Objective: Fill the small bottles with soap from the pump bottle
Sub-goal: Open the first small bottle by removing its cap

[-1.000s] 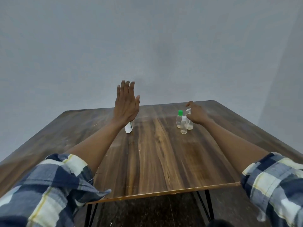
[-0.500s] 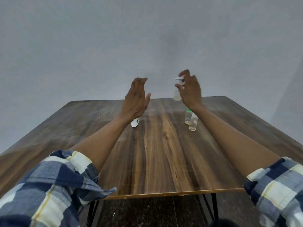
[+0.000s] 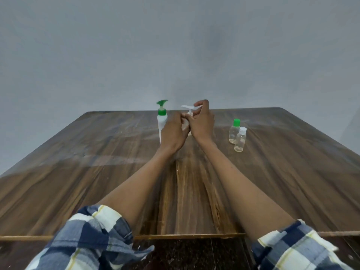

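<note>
- The pump bottle, white with a green pump head, stands upright on the table, touching or just behind the left hand, so probably within easy reach for dispensing.
- The left hand is curled around the body of a small bottle with a white pump top, seemingly steadying it.
- The right hand pinches that white top from above, likely to twist it off so soap can go in.
- Two more small bottles, one green-capped and one white-capped, stand capped and apparently empty, touching each other, right of both hands and apart from them.
</note>
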